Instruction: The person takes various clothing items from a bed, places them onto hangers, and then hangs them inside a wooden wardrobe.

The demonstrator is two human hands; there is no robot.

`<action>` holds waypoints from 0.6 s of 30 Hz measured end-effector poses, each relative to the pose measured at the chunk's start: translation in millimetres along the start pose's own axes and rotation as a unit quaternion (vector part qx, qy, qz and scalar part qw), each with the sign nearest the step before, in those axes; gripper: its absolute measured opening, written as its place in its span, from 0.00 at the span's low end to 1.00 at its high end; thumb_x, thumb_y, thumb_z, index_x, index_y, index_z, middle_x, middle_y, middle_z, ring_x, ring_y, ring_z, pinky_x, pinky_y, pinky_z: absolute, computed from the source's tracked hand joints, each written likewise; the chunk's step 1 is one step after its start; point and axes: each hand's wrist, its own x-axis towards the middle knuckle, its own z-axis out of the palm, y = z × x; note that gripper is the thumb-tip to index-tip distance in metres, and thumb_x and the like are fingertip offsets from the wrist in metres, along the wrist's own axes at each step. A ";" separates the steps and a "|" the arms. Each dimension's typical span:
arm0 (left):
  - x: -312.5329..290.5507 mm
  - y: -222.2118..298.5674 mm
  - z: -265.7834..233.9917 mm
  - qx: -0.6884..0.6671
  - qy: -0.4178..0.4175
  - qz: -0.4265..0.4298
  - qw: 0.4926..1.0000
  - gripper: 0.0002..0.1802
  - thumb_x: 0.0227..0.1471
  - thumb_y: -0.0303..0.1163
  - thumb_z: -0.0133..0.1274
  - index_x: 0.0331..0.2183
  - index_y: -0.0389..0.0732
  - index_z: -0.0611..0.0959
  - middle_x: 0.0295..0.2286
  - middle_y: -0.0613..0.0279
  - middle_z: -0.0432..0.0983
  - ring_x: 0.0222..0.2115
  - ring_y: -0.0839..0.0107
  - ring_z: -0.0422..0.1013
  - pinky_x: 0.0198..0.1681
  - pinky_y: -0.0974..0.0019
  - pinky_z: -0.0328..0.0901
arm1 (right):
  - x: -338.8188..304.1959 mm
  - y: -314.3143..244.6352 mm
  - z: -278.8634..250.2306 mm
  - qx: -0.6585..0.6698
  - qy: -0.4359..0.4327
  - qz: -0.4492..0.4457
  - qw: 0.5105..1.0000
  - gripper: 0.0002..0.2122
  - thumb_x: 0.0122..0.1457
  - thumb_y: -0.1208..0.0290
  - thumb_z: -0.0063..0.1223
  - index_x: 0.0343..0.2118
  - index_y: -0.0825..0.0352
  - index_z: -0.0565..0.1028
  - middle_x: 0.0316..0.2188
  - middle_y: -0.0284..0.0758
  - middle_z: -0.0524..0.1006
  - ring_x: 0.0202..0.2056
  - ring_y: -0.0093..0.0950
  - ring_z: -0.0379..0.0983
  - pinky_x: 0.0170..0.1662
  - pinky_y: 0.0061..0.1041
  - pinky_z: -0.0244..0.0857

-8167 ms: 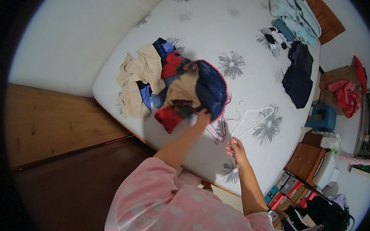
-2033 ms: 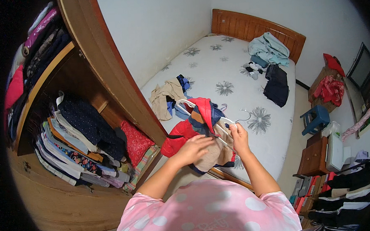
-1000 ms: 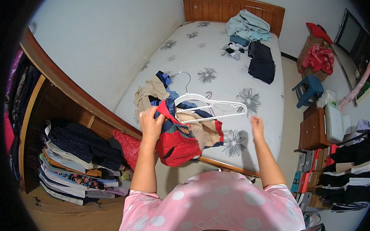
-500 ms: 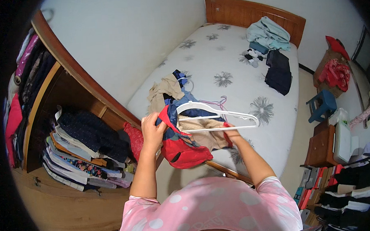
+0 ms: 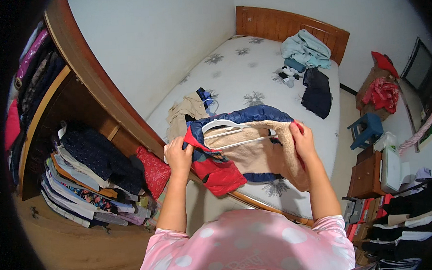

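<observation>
Pink polka-dot sleeves (image 5: 249, 244) fill the near edge; both forearms rise from them toward the middle of the view.

Left hand (image 5: 177, 156): fingers closed, pinching the left shoulder of a red-and-navy jacket (image 5: 236, 156) with a beige fleece lining. Right hand (image 5: 303, 142): fingers closed on the jacket's right shoulder, at the fleece edge. The jacket is held up in the air between the two hands, above the near edge of the bed (image 5: 252, 75), lining facing the camera.

White plastic hanger (image 5: 227, 127) sits inside the jacket's neck opening, its bar lying across the fleece.

Left: open wooden wardrobe (image 5: 79, 88), with folded clothes (image 5: 90, 179) stacked on a shelf and a red patterned cloth (image 5: 152, 170) at the shelf's right end, near the left hand.

Just beyond the jacket, on the mattress: a beige garment (image 5: 184, 114) beside a blue one. Farther on the bed: a dark garment (image 5: 315, 92) and a light teal pile (image 5: 306, 49) near the wooden headboard (image 5: 288, 28).

Right side: blue stool (image 5: 365, 129), wooden nightstand (image 5: 364, 174), red clothes (image 5: 380, 93) heaped on a far piece of furniture.
</observation>
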 end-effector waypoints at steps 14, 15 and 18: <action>10.0 19.8 12.4 -0.114 0.055 0.023 0.992 0.08 0.36 0.31 0.53 0.24 0.41 0.74 0.23 0.60 0.70 0.28 0.60 0.68 0.32 0.61 0.56 | -89.4 -5.0 46.7 -0.188 -0.301 -0.241 0.903 0.21 0.52 0.67 0.50 0.48 0.69 0.65 0.49 0.45 0.65 0.51 0.40 0.60 0.52 0.31 0.56; 8.1 17.0 10.8 -0.120 0.058 0.025 0.991 0.08 0.37 0.32 0.53 0.24 0.41 0.74 0.22 0.59 0.70 0.27 0.60 0.68 0.32 0.61 0.55 | -86.0 -1.3 39.2 -0.191 -0.334 -0.215 0.898 0.17 0.52 0.67 0.50 0.44 0.68 0.69 0.44 0.43 0.69 0.48 0.38 0.64 0.50 0.32 0.59; 4.2 10.7 6.6 -0.130 0.054 0.026 0.990 0.08 0.36 0.32 0.53 0.23 0.40 0.73 0.21 0.59 0.69 0.26 0.59 0.67 0.32 0.62 0.55 | -77.0 -19.0 25.8 -0.099 -0.161 -0.131 0.973 0.07 0.50 0.75 0.51 0.32 0.67 0.76 0.32 0.39 0.76 0.33 0.32 0.73 0.39 0.26 0.66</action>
